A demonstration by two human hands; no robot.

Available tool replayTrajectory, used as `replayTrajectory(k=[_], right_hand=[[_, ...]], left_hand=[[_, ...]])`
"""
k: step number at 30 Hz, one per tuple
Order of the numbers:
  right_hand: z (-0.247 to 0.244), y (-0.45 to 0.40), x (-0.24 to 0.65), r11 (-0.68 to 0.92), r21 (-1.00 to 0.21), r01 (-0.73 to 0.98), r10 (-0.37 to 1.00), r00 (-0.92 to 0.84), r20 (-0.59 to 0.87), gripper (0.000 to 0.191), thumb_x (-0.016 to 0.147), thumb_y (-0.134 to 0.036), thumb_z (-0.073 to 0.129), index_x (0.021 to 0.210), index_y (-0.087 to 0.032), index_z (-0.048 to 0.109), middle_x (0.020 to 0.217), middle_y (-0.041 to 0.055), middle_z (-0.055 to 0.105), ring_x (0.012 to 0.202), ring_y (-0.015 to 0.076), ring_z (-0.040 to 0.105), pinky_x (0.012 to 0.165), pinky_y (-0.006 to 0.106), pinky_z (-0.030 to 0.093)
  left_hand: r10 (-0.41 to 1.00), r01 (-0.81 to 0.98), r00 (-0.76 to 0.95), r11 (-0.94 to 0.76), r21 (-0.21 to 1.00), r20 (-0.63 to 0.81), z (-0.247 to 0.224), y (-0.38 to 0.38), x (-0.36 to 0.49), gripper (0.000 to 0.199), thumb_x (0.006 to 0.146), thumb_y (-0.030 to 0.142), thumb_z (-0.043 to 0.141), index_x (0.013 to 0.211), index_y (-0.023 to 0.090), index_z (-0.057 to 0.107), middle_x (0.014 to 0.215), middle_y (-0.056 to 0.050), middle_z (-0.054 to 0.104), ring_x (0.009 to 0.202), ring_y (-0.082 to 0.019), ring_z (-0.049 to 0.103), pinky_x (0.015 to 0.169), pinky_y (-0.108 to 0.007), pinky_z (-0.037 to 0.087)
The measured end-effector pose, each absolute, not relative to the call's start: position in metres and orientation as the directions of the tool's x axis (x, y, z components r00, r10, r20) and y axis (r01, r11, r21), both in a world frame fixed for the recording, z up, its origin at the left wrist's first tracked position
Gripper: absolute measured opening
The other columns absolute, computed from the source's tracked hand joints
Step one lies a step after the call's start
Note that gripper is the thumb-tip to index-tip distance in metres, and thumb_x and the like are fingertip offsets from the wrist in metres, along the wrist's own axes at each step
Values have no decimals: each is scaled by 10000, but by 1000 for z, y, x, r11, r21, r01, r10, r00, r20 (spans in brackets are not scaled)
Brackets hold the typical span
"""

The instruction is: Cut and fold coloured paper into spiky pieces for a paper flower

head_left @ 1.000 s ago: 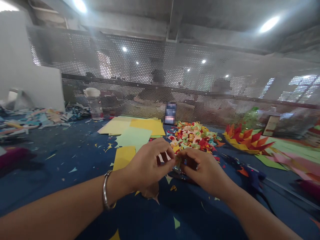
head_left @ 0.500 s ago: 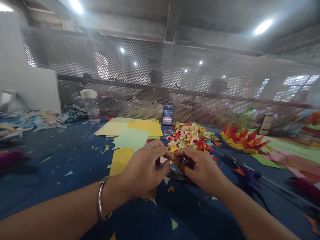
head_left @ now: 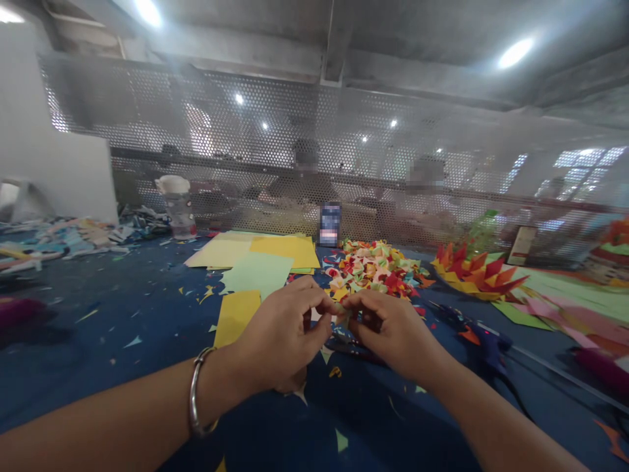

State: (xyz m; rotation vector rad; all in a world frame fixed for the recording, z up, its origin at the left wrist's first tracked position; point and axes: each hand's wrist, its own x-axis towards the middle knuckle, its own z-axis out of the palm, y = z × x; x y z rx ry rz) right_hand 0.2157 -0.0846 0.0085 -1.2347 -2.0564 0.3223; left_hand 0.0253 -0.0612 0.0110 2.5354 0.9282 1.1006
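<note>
My left hand (head_left: 285, 331), a silver bangle (head_left: 194, 393) at its wrist, has thumb and fingers brought together in a pinch. Fingertip to fingertip with it, my right hand (head_left: 393, 328) is also pinched. Between them is a small pale folded paper piece (head_left: 341, 316), mostly covered by the fingers. Just beneath lies a dark-handled tool, perhaps scissors (head_left: 358, 352), partly hidden by the right hand. A heap of small folded paper pieces (head_left: 376, 269) in red, yellow, green and pink sits just beyond the hands.
Yellow sheets (head_left: 238, 318) and a pale green sheet (head_left: 258, 272) lie left of the heap. A phone (head_left: 329, 224) stands against the mesh partition. To the right are a blue glue gun (head_left: 491, 347) and a red-orange paper flower (head_left: 479, 274). A cup (head_left: 177, 206) stands back left.
The fingers have shifted slightly around the small paper piece, showing a little more of it. Both hands stay in nearly the same place.
</note>
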Motion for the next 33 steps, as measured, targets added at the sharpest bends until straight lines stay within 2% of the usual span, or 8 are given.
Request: replayTrajectory(k=[18, 33], right_hand=[[9, -85, 216, 520, -537, 665, 843, -298, 447, 115, 778, -123, 524, 826, -205, 587, 781, 1, 626, 615, 108, 530, 560, 239, 417], [9, -84, 215, 528, -506, 682, 833, -300, 464, 138, 756, -99, 527, 823, -199, 596, 708, -17, 607, 564, 95, 496, 520, 221, 390]], left_hand=[[642, 472, 516, -765, 437, 567, 13, -62, 25, 119, 786, 149, 500, 806, 187, 611, 774, -11, 538, 696, -135, 504, 612, -273, 396], [667, 489, 522, -745, 454, 532, 10, -60, 26, 76, 771, 185, 513, 799, 192, 583, 771, -4, 536, 690, -138, 499, 600, -270, 392]])
